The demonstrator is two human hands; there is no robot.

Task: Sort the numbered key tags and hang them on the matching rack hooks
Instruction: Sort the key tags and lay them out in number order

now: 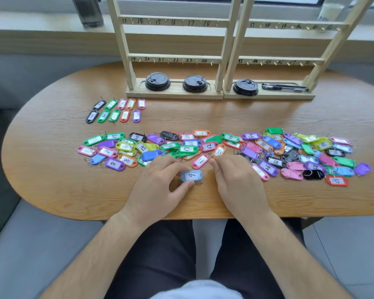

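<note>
1. Between the fingers and thumb of the left hand (158, 184) sits a light blue tag (191, 175) marked 9, pinched flat against the table (52, 169).
2. Just beside it, the right hand (235, 184) rests with its fingers loosely bent, gripping nothing that shows; its fingertips lie near a pink tag (201, 161) marked 11.
3. Just beyond both hands, the unsorted heap (263, 144) spreads far to either side.
4. Further out, beyond and left of the left hand, ten tags (117, 110) lie in two neat rows.
5. Furthest off, the racks (175, 59) carry no tag on the rows in view, so hanging seems not yet begun and sorting looks barely started.
</note>
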